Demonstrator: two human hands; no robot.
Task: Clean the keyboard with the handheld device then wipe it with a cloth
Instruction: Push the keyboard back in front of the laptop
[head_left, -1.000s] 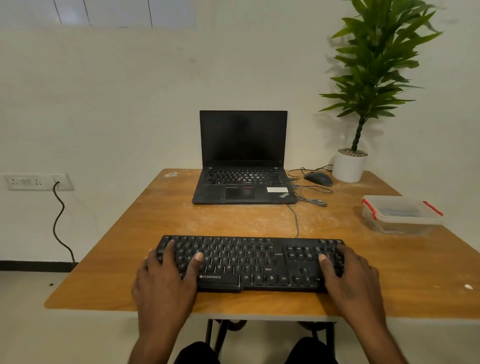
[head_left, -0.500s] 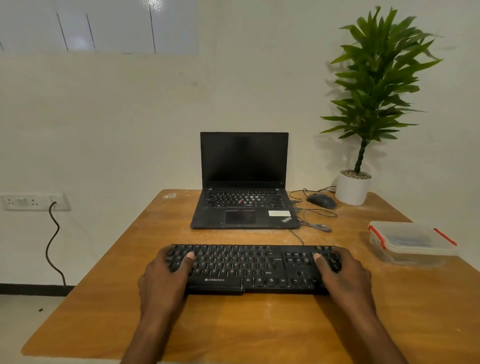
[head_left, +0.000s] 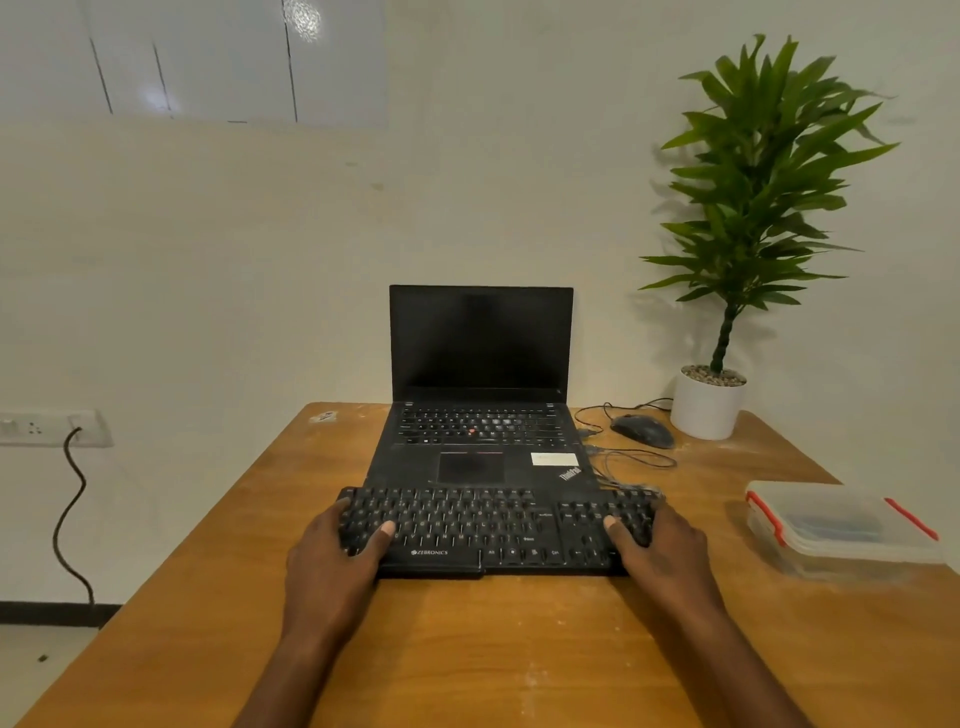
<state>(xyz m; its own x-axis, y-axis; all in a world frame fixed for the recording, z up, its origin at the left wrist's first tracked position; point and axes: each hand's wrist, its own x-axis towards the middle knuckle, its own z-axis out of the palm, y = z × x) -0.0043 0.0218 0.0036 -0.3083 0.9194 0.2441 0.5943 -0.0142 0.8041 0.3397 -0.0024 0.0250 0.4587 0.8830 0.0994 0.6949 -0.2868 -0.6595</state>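
The black keyboard (head_left: 493, 530) is held at both ends. The left hand (head_left: 332, 564) grips its left end, with the thumb laid over the keys and the fingers curled around the edge. The right hand (head_left: 657, 553) grips the right end in the same way, the thumb resting on the number keys. The keyboard's far edge lies over the front edge of the open laptop (head_left: 480, 415); whether its near edge touches the wooden worktop (head_left: 467, 649) cannot be told. The laptop screen is dark. To the right of the keyboard, well apart from it, a clear plastic box (head_left: 841, 527) with red clips is seen on the worktop. Beyond the keyboard and to its right, a dark mouse (head_left: 643, 430) with a loose cable is placed near a potted plant (head_left: 709, 402) in a white pot. Far to the left of the keyboard, a wall socket (head_left: 52, 427) with a black cord hanging down is seen.
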